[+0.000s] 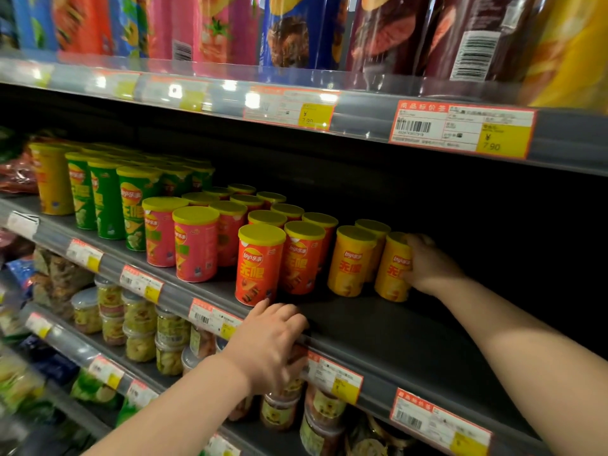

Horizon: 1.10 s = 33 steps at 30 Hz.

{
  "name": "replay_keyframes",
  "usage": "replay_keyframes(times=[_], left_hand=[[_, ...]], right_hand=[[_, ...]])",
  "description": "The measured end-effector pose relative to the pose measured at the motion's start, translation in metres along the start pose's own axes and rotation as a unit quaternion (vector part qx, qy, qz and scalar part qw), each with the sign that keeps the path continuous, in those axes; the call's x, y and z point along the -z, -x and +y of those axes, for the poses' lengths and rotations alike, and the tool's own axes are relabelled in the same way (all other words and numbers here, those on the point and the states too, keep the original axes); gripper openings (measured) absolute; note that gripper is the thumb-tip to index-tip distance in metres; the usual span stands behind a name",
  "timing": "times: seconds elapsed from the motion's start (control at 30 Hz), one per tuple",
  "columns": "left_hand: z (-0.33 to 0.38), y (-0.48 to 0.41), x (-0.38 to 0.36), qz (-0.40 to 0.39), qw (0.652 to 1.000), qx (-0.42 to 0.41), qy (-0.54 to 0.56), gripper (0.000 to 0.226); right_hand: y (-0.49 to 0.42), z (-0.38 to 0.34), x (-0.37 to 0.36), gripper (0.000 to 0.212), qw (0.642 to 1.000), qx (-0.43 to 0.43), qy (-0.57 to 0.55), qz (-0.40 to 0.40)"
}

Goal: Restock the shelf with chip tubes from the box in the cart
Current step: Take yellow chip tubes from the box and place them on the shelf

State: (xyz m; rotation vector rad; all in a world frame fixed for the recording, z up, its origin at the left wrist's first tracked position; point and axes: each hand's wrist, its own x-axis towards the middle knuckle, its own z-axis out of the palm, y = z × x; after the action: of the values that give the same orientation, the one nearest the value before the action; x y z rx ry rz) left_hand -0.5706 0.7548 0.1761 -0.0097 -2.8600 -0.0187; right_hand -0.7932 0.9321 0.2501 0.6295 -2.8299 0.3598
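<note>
My right hand (424, 263) grips a short yellow chip tube (391, 268) standing upright on the dark middle shelf (394, 327), the rightmost tube of the row. Two more yellow tubes (352, 261) stand just left of it. Red tubes (260, 264), pink tubes (194, 243) and green tubes (105, 199) fill the shelf further left. My left hand (269, 343) rests over the shelf's front edge, fingers curled on the lip, below the front red tube. The box and cart are out of view.
The shelf to the right of the held tube is dark and bare. An upper shelf (362, 110) with price tags carries tall chip tubes (296, 31). Clear snack jars (141, 330) and bags sit on the lower shelf.
</note>
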Motion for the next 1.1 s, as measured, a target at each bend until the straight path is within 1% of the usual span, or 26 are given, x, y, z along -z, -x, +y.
replay_keyframes(times=[0.07,0.13,0.2,0.27,0.37,0.5,0.53,0.6,0.67,0.73,0.77,0.87,1.0,1.1], left_hand=[[0.003,0.001,0.002,-0.03,0.999,0.014,-0.02,0.052],[0.005,0.001,0.003,-0.026,0.999,0.015,-0.034,0.053],[0.008,0.005,0.002,-0.021,0.999,0.032,-0.024,0.053],[0.009,0.01,0.001,0.01,0.999,0.027,-0.04,0.052],[0.007,0.018,-0.002,0.042,0.997,0.03,-0.052,0.06],[-0.004,0.038,-0.003,0.051,0.998,0.018,-0.039,0.064],[-0.006,0.044,-0.002,0.044,0.999,0.016,-0.027,0.063],[-0.011,0.062,0.006,0.004,0.999,0.041,0.004,0.062],[-0.019,0.083,0.008,-0.018,0.999,0.043,0.002,0.069],[-0.029,0.106,0.008,-0.006,0.999,0.049,-0.006,0.057],[-0.034,0.119,0.007,-0.026,0.998,0.059,-0.019,0.053],[-0.057,0.158,0.0,-0.079,0.992,0.091,-0.037,0.053],[-0.083,0.213,-0.002,-0.104,0.986,0.129,-0.011,0.049],[-0.1,0.253,-0.004,-0.113,0.981,0.157,-0.013,0.049]], right_hand=[[0.003,-0.001,0.002,0.084,1.0,-0.007,0.011,0.003],[0.011,-0.004,0.006,0.089,1.0,-0.012,0.022,0.003],[0.027,-0.009,0.01,0.089,0.999,-0.002,0.044,0.006],[0.049,-0.016,0.014,0.084,0.995,0.035,0.088,0.022],[0.084,-0.033,0.018,0.07,0.985,0.099,0.14,0.029],[0.125,-0.062,0.017,0.049,0.972,0.187,0.143,0.002],[0.135,-0.071,0.016,0.045,0.969,0.206,0.137,0.0],[0.154,-0.092,0.013,0.041,0.962,0.239,0.131,-0.008],[0.172,-0.116,0.005,0.038,0.953,0.271,0.13,-0.026],[0.188,-0.139,-0.005,0.038,0.947,0.292,0.128,-0.049],[0.196,-0.15,-0.011,0.038,0.943,0.301,0.128,-0.062],[0.22,-0.181,-0.032,0.035,0.928,0.339,0.135,-0.08],[0.25,-0.222,-0.059,0.029,0.912,0.381,0.118,-0.094],[0.272,-0.251,-0.076,0.032,0.907,0.392,0.103,-0.116]])
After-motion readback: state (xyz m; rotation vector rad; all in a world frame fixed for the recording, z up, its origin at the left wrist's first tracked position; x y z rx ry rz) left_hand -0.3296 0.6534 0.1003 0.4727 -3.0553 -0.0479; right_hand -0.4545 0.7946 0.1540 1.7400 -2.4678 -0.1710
